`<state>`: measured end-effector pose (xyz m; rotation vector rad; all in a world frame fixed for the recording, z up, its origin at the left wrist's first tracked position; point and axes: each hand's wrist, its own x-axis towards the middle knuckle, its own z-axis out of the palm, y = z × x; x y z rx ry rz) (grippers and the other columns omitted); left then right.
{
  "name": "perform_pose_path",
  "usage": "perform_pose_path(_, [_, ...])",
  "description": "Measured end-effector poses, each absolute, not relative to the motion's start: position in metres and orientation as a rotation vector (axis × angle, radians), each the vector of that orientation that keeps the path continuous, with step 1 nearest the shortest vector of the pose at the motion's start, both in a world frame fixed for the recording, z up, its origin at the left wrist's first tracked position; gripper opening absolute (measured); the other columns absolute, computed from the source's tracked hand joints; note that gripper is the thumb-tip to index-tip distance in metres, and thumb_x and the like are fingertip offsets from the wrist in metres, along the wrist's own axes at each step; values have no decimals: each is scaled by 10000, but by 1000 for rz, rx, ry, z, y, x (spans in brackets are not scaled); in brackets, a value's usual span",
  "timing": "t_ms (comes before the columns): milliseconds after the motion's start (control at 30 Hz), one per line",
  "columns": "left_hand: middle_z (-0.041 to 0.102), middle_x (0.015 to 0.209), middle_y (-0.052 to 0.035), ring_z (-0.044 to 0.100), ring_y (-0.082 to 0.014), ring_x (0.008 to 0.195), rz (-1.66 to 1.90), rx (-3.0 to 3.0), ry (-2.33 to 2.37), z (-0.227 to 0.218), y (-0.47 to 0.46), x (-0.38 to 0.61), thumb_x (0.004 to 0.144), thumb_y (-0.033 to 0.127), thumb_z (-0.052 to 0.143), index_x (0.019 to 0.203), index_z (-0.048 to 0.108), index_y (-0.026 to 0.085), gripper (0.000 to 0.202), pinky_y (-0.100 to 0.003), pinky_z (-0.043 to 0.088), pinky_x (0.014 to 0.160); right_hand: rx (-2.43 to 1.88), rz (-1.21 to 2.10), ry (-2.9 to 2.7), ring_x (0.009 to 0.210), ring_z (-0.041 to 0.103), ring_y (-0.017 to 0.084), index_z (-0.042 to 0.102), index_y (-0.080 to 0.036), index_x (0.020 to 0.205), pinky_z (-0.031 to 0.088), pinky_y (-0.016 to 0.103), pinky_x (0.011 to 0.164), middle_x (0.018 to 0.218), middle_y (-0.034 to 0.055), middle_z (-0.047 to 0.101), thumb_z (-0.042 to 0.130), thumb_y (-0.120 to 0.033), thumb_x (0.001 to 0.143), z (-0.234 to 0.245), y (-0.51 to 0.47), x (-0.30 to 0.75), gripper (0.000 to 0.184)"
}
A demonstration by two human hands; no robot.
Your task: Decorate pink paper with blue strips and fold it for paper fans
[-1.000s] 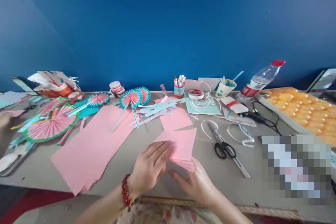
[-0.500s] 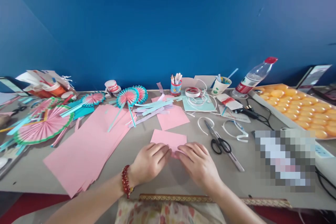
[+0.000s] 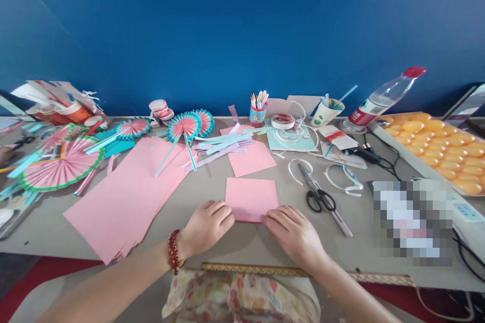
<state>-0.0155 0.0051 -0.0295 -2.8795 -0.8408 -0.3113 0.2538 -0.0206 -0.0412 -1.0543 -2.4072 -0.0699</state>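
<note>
- Bench: across the lower frame.
- Pink sheets: piled left of centre.
- Right hand: fingers curled at the paper's near right corner; whether the grip pinches or presses, cannot tell.
- Left hand: likewise, near left corner.
- Pink paper: below centre.

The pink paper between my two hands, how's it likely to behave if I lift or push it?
The pink paper looks thin, so it is probably light and may sag if lifted by one edge. Lying flat on the smooth-looking tabletop, it would likely slide rather than tip when pushed.
</note>
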Motion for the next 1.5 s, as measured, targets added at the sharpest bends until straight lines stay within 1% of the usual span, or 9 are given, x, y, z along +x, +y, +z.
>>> perform_pose_path(200, [595, 915, -63, 534, -190, 823, -248, -2917, -931, -33, -2, -27, 941, 87, 427, 911, 594, 165, 187, -334, 453, 750, -1012, -81, -2486, 856, 578, 194, 654, -163, 949, 412, 328, 781, 927, 60, 698, 475, -139, 962, -43, -24, 261, 181])
perform_pose_path(367, [595, 896, -50, 526, -185, 816, -289, -2952, -1057, -33, -2, -26, 944, 92, 433, 900, 600, 170, 190, -324, 445, 748, -1034, -42, -2483, 836, 579, 183, 649, -173, 924, 418, 311, 762, 897, 52, 691, 468, -151, 968, -39, -20, 259, 188])
perform_pose_path(467, [602, 912, -49, 527, -190, 829, -327, -2958, -1086, -31, -1, -25, 937, 95, 450, 951, 606, 174, 175, -325, 441, 751, -1077, 6, -2497, 841, 581, 181, 652, -188, 925, 425, 306, 766, 902, 49, 684, 484, -177, 966, -39, -17, 258, 174])
perform_pose_path(633, [615, 871, -41, 544, -185, 810, -408, -3021, -1199, -28, 3, -21, 945, 112, 456, 884, 604, 180, 174, -317, 440, 737, -1193, 201, -2476, 834, 598, 179, 654, -197, 922, 443, 305, 762, 897, 54, 677, 461, -233, 986, -32, -11, 256, 207])
perform_pose_path(767, [660, 907, -16, 597, -165, 830, -595, -3100, -1484, -22, 12, -19, 964, 186, 508, 938, 604, 197, 99, -294, 451, 775, -1249, 418, -2425, 854, 620, 181, 648, -211, 946, 460, 305, 775, 918, 52, 689, 464, -258, 986, -24, -2, 256, 194])
perform_pose_path(933, [668, 880, 4, 620, -161, 799, -531, -3141, -1675, -16, 21, -17, 940, 204, 565, 870, 601, 200, 79, -267, 446, 738, -1334, 584, -2386, 841, 619, 183, 614, -211, 900, 450, 282, 731, 888, 40, 671, 476, -254, 970, -21, 6, 254, 160])
perform_pose_path(1167, [642, 912, -4, 613, -146, 769, -449, -3151, -1686, -16, 29, -17, 953, 225, 531, 882, 609, 198, 108, -239, 428, 677, -1417, 566, -2424, 789, 589, 176, 584, -204, 843, 410, 268, 692, 838, 30, 642, 492, -202, 939, -21, 11, 251, 133])
perform_pose_path(1300, [647, 909, -2, 611, -149, 773, -412, -3200, -1699, -15, 33, -18, 954, 246, 536, 884, 611, 199, 113, -243, 422, 687, -1405, 502, -2419, 830, 588, 192, 591, -210, 851, 408, 285, 728, 857, 43, 662, 489, -246, 950, -22, 12, 251, 147])
perform_pose_path(1500, [646, 881, 2, 606, -153, 794, -394, -3239, -1691, -13, 33, -19, 948, 241, 545, 864, 615, 198, 117, -240, 419, 691, -1429, 487, -2434, 823, 591, 201, 575, -215, 841, 394, 291, 693, 861, 45, 671, 490, -270, 948, -21, 14, 251, 147])
